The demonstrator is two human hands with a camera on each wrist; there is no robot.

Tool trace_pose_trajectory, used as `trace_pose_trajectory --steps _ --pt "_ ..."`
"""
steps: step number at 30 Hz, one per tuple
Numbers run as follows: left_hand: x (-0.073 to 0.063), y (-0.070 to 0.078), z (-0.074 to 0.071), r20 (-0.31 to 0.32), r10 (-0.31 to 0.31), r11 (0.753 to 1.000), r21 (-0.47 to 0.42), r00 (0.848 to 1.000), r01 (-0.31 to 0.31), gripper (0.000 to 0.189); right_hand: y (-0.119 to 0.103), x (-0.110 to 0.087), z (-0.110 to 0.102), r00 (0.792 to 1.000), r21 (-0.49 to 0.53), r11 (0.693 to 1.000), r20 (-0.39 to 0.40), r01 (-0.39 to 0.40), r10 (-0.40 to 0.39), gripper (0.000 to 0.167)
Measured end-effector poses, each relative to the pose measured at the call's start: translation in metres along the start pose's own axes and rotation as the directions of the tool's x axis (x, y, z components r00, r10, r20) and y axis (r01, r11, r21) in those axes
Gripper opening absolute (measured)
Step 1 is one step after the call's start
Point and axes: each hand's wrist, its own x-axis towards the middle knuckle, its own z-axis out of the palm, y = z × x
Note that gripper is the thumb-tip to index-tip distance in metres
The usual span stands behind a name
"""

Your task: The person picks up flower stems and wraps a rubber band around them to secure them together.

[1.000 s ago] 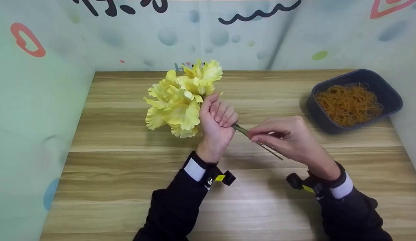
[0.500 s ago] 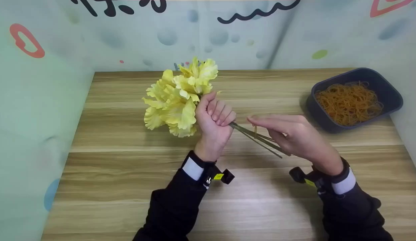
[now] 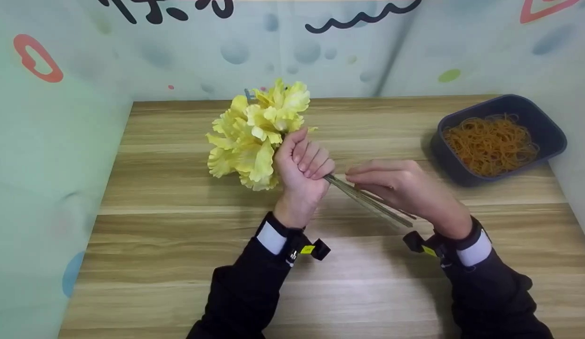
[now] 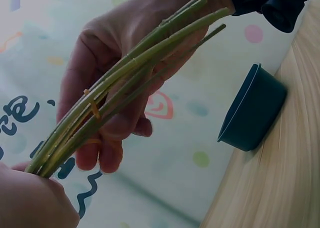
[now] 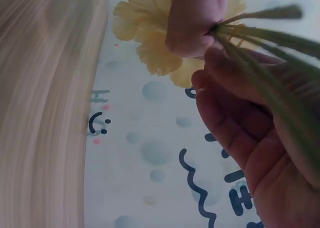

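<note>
Band across stems, visible only in wrist views.

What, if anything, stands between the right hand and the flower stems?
Nothing visible: the right hand is right at the stems, where a thin orange band shows. Further along, the left hand grips the stems and stands between the right hand and the yellow blooms.
</note>
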Motion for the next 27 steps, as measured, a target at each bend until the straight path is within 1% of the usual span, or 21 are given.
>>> trace_pose_trajectory --steps 2,6,9,11,16,20,22,24,27 --pt "0.0 0.0 0.0 0.017 -0.018 1.0 -0.006 1.0 0.018 0.065 0.001 0.0 0.002 1.0 0.03 1.0 -0.008 0.005 -0.005 0.026" --pt "-0.001 0.001 0.0 0.038 -0.033 0.999 -0.008 0.999 0.033 0.066 0.002 0.002 0.009 0.998 0.075 0.997 -0.066 0.005 0.0 0.022" --pt "-0.002 0.002 0.0 0.044 -0.023 1.0 -0.004 0.999 0.023 0.066 0.002 0.004 0.013 0.993 0.072 0.997 -0.117 0.001 0.007 0.02" --pt "-0.002 0.002 0.0 0.045 -0.015 1.0 -0.003 0.999 0.015 0.066 0.001 0.005 0.015 0.991 0.061 0.998 -0.131 -0.007 0.015 0.019" --pt "-0.002 0.001 0.0 0.052 -0.02 1.0 -0.004 0.998 0.02 0.066 -0.001 0.005 0.018 0.989 0.026 0.999 -0.14 -0.046 0.05 0.019" --pt "-0.004 -0.004 0.001 0.067 -0.048 0.999 -0.001 0.997 0.049 0.066 0.001 0.005 0.02 0.986 0.002 0.998 -0.154 -0.061 0.061 0.016" --pt "-0.005 -0.006 0.002 0.076 -0.059 0.998 -0.004 0.995 0.06 0.067 0.004 0.005 0.021 0.986 0.001 0.999 -0.159 -0.044 0.043 0.015" --pt "-0.007 -0.006 0.004 0.082 -0.061 0.998 -0.015 0.995 0.062 0.067 0.006 0.005 0.022 0.989 0.004 1.0 -0.147 -0.021 0.021 0.013" --pt "-0.009 -0.002 0.007 0.08 -0.03 0.998 -0.044 0.996 0.033 0.068 0.009 0.006 0.023 0.992 0.014 1.0 -0.125 0.009 -0.007 0.017"
